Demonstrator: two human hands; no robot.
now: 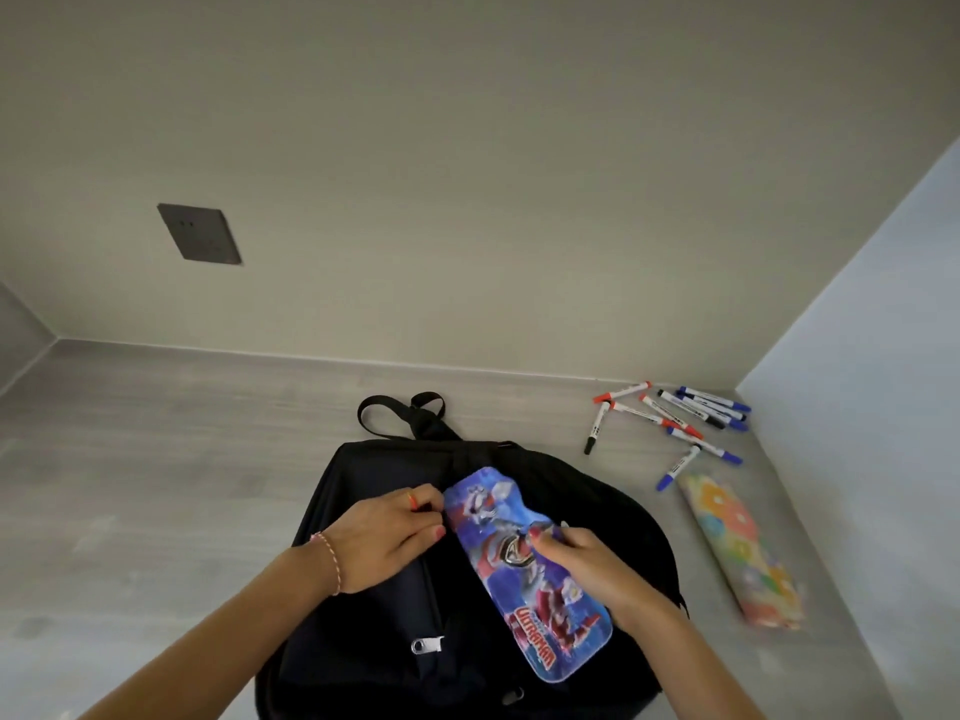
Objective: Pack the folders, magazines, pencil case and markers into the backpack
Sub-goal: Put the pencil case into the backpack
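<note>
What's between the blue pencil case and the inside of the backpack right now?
Nothing visible. The right hand holds the pencil case with its far end at the backpack opening, which the left hand pinches at the edge. The inside is too dark to see.

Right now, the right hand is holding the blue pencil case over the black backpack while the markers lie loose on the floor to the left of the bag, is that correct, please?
Not quite. The markers lie to the right of the backpack, near the wall corner, as the head view shows. The rest holds: the right hand holds the blue pencil case over the black backpack.
</note>
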